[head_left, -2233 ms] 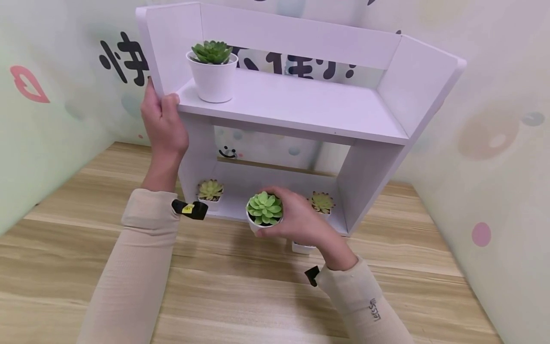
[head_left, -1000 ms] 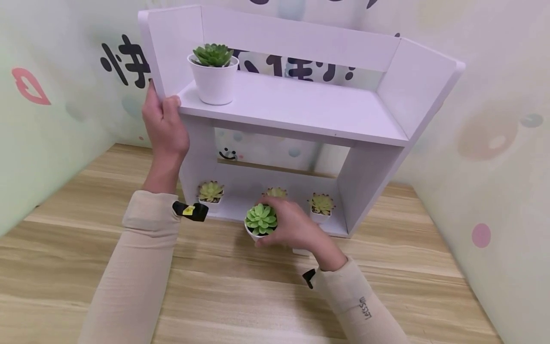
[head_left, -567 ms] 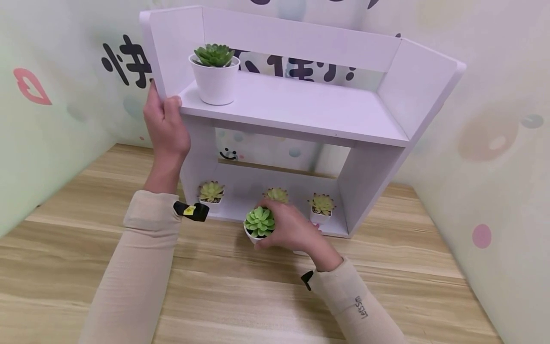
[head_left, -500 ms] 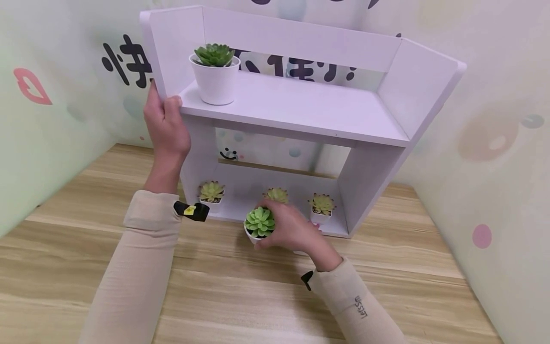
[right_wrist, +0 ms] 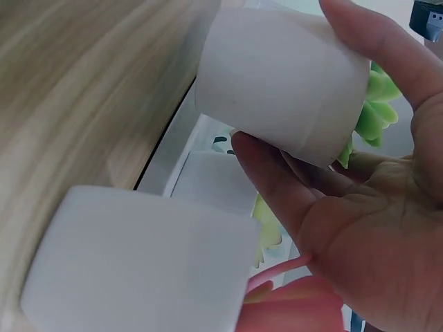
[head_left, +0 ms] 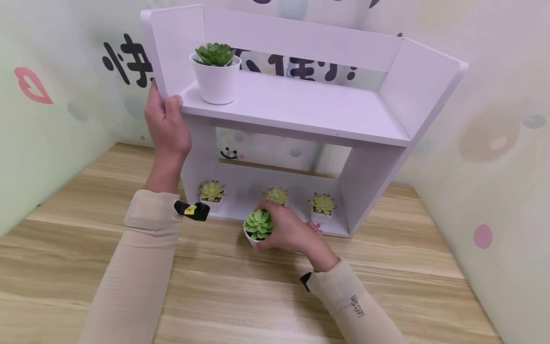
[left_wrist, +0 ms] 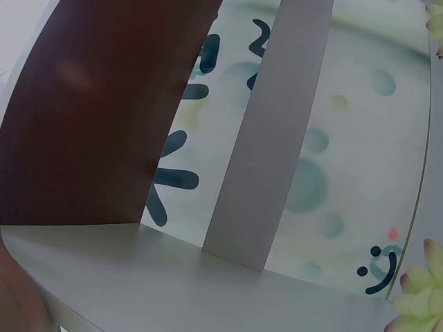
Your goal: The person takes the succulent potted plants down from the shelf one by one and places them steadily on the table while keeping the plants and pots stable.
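Observation:
My left hand [head_left: 167, 126] grips the left side panel of a white two-tier shelf [head_left: 296, 107], thumb on its front edge; the left wrist view catches only a sliver of that hand [left_wrist: 24, 297]. A light green potted succulent [head_left: 259, 225] is held by my right hand [head_left: 290, 231], just in front of the lower tier. In the right wrist view, fingers and thumb wrap its round white pot [right_wrist: 284, 76], close over the wooden tabletop. Beside that hand stands a pink succulent [head_left: 315, 228] in a white pot [right_wrist: 138, 263], partly hidden by the hand in the head view.
Three small yellow-green succulents line the lower tier: left [head_left: 212, 191], middle [head_left: 276, 195] and right [head_left: 322, 204]. A dark green succulent [head_left: 216, 71] in a white pot stands at the upper tier's left end. Patterned walls [head_left: 494, 143] enclose the wooden table [head_left: 240, 296].
My right hand has brought the green succulent down and slightly toward me, uncovering the middle yellow-green succulent and part of the pink one. My left hand keeps its grip on the shelf.

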